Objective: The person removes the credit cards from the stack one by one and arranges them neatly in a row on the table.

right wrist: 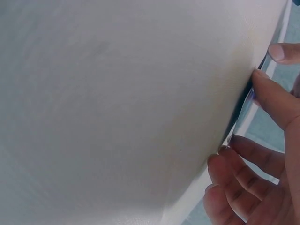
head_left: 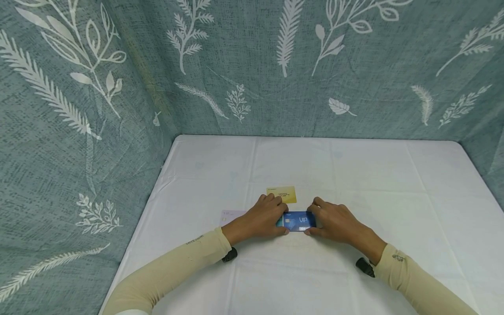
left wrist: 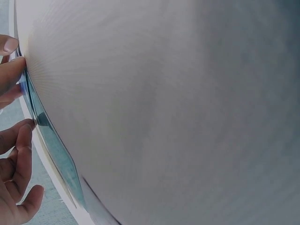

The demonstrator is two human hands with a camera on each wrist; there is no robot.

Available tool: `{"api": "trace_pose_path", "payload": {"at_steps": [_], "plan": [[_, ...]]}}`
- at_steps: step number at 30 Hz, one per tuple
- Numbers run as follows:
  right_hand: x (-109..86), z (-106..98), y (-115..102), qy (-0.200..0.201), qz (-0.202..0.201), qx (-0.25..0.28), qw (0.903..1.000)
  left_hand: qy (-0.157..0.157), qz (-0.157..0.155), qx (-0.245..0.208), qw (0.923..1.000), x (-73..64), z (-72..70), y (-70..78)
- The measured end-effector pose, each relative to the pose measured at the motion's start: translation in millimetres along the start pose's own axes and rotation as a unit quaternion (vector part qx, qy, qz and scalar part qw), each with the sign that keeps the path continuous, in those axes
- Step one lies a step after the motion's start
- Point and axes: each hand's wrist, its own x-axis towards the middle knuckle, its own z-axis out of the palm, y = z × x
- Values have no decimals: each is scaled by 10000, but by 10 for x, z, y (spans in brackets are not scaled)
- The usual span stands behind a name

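A dark blue card marked VIP (head_left: 296, 221) lies face up between the two hands. At its left end, my left hand (head_left: 265, 218) holds it, thumb at the near edge and fingers at the far edge. My right hand (head_left: 336, 222) grips its right end the same way, fingers curled. Part of a teal card (head_left: 279, 221) shows beside the blue card, mostly hidden by the left hand. In the left wrist view the teal card (left wrist: 63, 159) is seen nearly edge-on. Fingertips of the right hand (right wrist: 258, 159) meet the card's edge in the right wrist view.
A gold card (head_left: 284, 193) lies just beyond the left hand's fingers. To the left, a pale lavender card (head_left: 231, 216) is partly covered by the left hand. A white cloth (head_left: 374, 175) covers the table, and a leaf-patterned teal curtain (head_left: 252, 57) hangs behind it.
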Motion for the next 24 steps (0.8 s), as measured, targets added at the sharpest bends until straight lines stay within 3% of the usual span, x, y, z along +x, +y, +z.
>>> {"api": "trace_pose_path", "payload": {"at_steps": [24], "plan": [[-6, 11, -35, -42, 47, -59, 10000, -73, -1, 41, 10000, -17, 17, -17]]}}
